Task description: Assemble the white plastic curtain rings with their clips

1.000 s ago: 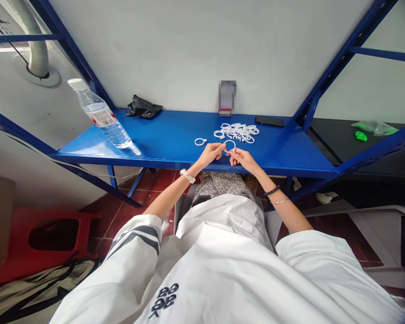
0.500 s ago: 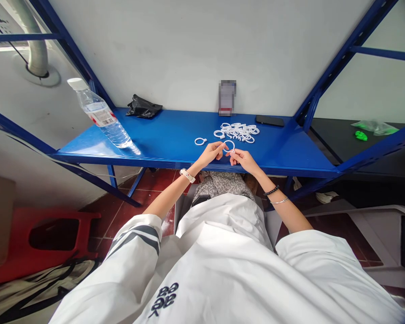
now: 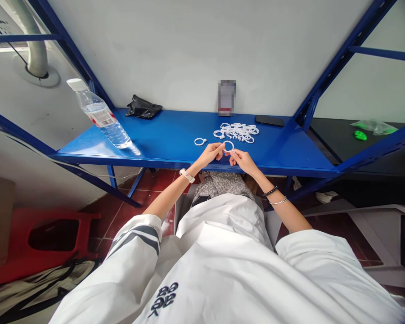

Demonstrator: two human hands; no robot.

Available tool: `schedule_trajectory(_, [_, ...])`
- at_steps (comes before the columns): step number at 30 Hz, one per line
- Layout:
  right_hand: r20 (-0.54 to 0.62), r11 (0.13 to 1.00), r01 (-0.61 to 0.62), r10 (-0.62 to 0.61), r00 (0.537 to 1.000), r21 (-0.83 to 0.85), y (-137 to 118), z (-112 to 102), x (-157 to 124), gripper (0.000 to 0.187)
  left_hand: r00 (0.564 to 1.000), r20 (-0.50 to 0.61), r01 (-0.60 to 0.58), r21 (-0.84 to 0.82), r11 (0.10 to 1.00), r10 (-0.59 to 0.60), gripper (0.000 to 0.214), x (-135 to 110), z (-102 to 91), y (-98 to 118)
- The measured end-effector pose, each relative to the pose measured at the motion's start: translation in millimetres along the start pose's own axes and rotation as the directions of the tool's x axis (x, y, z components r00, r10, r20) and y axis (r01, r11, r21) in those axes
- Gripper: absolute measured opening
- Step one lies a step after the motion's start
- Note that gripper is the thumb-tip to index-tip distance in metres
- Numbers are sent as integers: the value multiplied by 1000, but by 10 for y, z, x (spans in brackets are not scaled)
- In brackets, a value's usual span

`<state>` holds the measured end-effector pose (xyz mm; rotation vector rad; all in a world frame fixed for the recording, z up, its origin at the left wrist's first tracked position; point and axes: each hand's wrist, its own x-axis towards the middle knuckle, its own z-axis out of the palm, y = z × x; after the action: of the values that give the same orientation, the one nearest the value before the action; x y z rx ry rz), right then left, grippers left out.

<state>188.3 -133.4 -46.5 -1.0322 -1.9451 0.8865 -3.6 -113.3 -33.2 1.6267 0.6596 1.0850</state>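
Blue shelf (image 3: 162, 135) against a white wall carries everything. Left hand (image 3: 211, 155) and right hand (image 3: 245, 159) share one ring (image 3: 228, 145), each grip clamped on its rim (over the shelf's near edge). Just beyond the grip lies the pile (image 3: 238, 132); left of it, a lone ring (image 3: 199, 141).

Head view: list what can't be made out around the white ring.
All in the head view:
white ring, pinched by left hand and right hand: any gap or clasp, too small.
ring pile: count, overlapping and small.
upright object at the wall: blurred out.
bottle label: too small.
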Motion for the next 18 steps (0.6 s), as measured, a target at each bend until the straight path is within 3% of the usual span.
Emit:
schedule_trajectory(9, [-20,1000,7,-7,1000,-7,8,20,-2,62,999,31,36,-7,999,-36,51,-9,10,0])
schedule_trajectory(18, [-25,998,46,-47,999,-42,-42,19,-6,61,994,98,47,103,994,-57,56,-23,-8,-10])
